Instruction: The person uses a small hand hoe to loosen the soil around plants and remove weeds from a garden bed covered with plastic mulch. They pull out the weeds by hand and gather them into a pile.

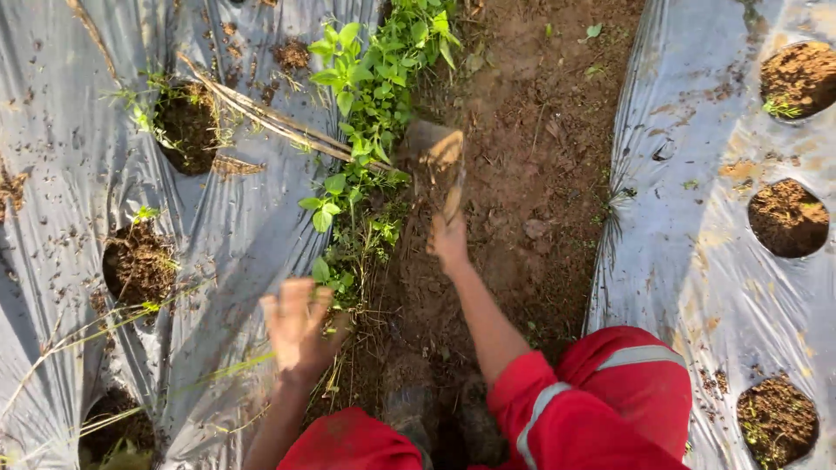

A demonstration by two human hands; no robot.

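Note:
My right hand [448, 242] grips the short handle of a hand hoe [438, 161], whose muddy blade rests on the soil furrow beside a strip of green weeds [370, 104]. My left hand [296, 326] is blurred, fingers spread, holding nothing, hovering over the lower weeds at the edge of the grey plastic mulch [235, 226]. Both arms wear red sleeves with a grey stripe.
Grey plastic mulch covers the beds on both sides, with round planting holes [788, 218] showing soil. Dry stalks [261, 117] lie across the left sheet. Bare brown soil [540, 130] fills the furrow. My boots [409, 405] stand at the bottom.

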